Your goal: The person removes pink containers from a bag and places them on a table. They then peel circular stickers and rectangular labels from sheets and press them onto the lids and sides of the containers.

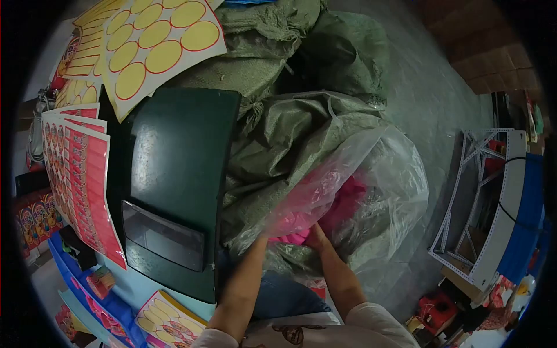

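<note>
The dark green tabletop (180, 139) served as my landmark. Just right of its right edge, as I saw it through the head view, lay the pink material (290, 223), partly beneath a clear plastic bag (400, 174) and bordered by green woven sacking (275, 145). Both of the wearer's forearms reached into this zone from the near side. The right hand (315, 236), farther from the tabletop, touched the pink material; its fingers were largely hidden, and I could not tell whether they gripped. The left hand (268, 232), nearer the tabletop, met the plastic and the pink edge; film and blur kept me from telling whether it was closed. On the tabletop's near part rested a dark glassy panel (163, 235). Red printed sheets (84, 185) stood along its left side, a yellow-circled sheet (156, 43) lay at its far-left corner, and a white metal frame (490, 203) stood well to its right.
</note>
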`<state>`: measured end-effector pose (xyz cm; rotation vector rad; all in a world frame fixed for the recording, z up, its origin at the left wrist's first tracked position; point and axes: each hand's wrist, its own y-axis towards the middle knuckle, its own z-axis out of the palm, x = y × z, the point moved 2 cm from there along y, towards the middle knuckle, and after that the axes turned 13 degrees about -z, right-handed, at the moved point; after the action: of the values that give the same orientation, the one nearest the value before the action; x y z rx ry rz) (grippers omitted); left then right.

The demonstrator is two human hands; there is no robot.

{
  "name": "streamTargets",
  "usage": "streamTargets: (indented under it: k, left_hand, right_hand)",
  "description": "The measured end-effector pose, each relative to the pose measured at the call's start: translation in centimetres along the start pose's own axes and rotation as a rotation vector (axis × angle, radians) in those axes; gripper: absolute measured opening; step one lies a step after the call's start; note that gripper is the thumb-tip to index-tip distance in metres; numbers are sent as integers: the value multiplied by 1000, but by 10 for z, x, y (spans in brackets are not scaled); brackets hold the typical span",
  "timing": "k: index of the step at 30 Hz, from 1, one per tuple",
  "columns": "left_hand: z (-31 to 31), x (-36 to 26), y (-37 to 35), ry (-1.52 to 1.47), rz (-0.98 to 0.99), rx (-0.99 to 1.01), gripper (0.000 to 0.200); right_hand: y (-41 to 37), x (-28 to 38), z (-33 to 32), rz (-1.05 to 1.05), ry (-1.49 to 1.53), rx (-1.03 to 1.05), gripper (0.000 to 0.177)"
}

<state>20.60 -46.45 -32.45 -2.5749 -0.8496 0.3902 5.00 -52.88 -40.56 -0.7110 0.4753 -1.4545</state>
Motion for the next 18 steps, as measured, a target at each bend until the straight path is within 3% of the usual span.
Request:
streamTargets:
  k: [2, 3, 5, 6, 8, 9, 11, 12, 14, 15, 17, 18]
  left_hand:
    - [108, 14, -18, -277, -33, -51, 35]
    - [141, 6, -15, -273, -36, -66, 35]
    - [172, 0, -11, -754, -139, -360, 40]
    - [152, 5, -12, -750, -123, -360, 40]
    - [110, 9, -17, 293, 82, -925, 43]
    - [120, 7, -18, 292, 82, -930, 43]
    - [148, 11, -19, -1101, -245, -104, 51]
    - [95, 0, -6, -1103, -248, -110, 51]
    - [8, -6, -33, -648, -548, 375, 63]
    - [38, -11, -30, -648, -549, 374, 63]
    - [108, -25, -18, -950, -546, 185, 61]
    - [77, -31, -21, -955, -547, 178, 61]
  right_hand:
    - [4, 1, 0, 26, 6, 14, 54]
    - [3, -1, 19, 73, -30, -68, 53]
    - [10, -4, 28, 53, -54, -42, 52]
    - [12, -9, 24, 42, -77, -34, 51]
    - [22, -25, 10, -19, -114, -46, 50]
    - [23, -31, 4, -58, -156, -66, 50]
    - [23, -42, -5, -84, -150, -122, 49]
    - [24, -44, -7, -106, -141, -173, 49]
    - [19, -48, -10, -133, -112, -197, 48]
    - [17, -47, -7, -167, -81, -217, 47]
    - [4, -39, 4, -177, -62, -247, 46]
    - [-2, -34, 11, -185, -41, -275, 45]
